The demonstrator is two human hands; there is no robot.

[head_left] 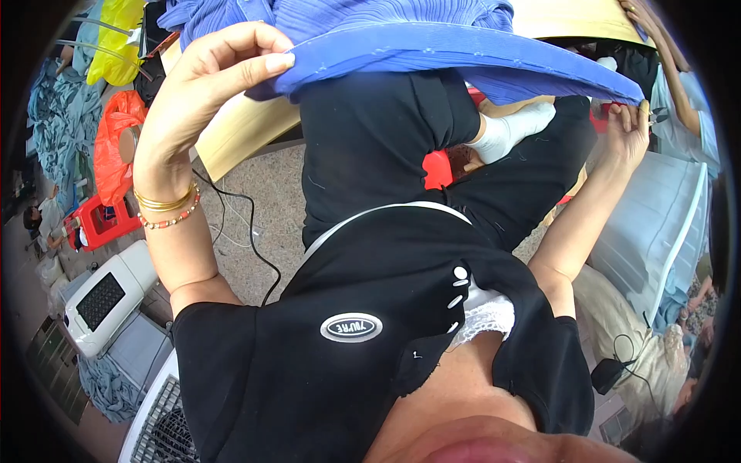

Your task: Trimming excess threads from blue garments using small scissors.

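A blue pleated garment (370, 19) lies bunched on the table edge, its flat stitched band (432, 45) stretched across above my lap. My left hand (224, 73) pinches the band's left end between thumb and fingers. At the far right end, my right hand (629, 133) grips the same band with its fingers closed. A small dark pointed metal tool (658, 115) sticks out beside the right hand; its kind is too small to make out. Between the two hands the band sags in a slight curve, and a fold of the garment hangs below it.
The wooden table (247, 119) is in front of me. A black cable (253, 239) runs over the floor at left, near a red plastic stool (104, 224) and white appliances (112, 297). At right are a grey plastic bin (648, 224) and another person's arm (671, 62).
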